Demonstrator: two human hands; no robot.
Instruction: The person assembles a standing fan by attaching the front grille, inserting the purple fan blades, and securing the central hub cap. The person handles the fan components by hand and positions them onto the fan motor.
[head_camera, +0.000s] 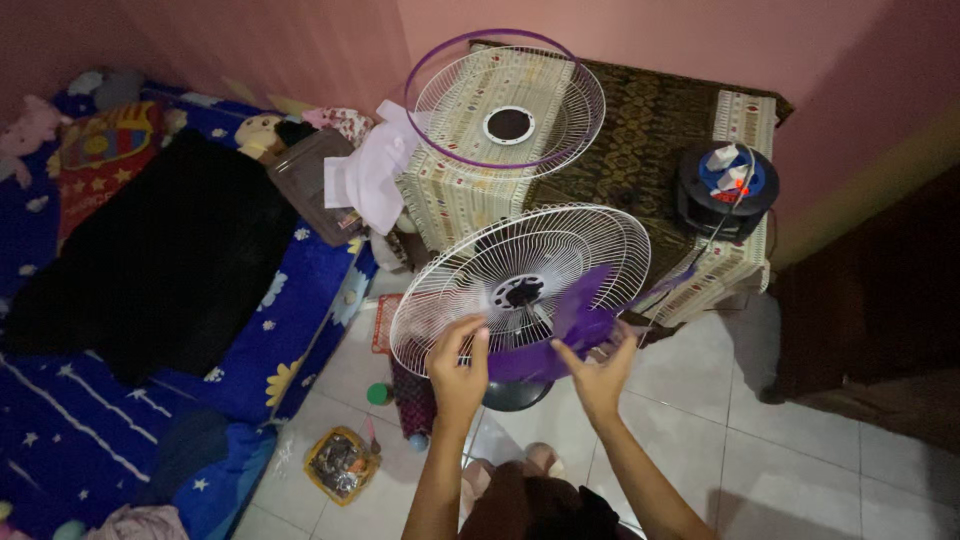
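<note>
A standing fan's white wire rear guard (520, 280) faces up in front of me, with a black hub (523, 292) at its middle. A translucent purple fan blade (575, 320) lies across the guard's lower right part. My left hand (458, 362) grips the blade's left side near the guard's rim. My right hand (603, 372) holds the blade from below on the right, fingers spread under it. The fan's dark base (515, 395) shows just under my hands. The front guard (505, 100), white wire with a purple ring, rests on a patterned cushion (450, 195) further back.
A blue starred mattress (150, 400) with a black cloth and soft toys fills the left. A black cable reel (725, 185) sits on a patterned bench at the right. A small dish of bits (342, 463) and a green ball (377, 394) lie on the white tiles.
</note>
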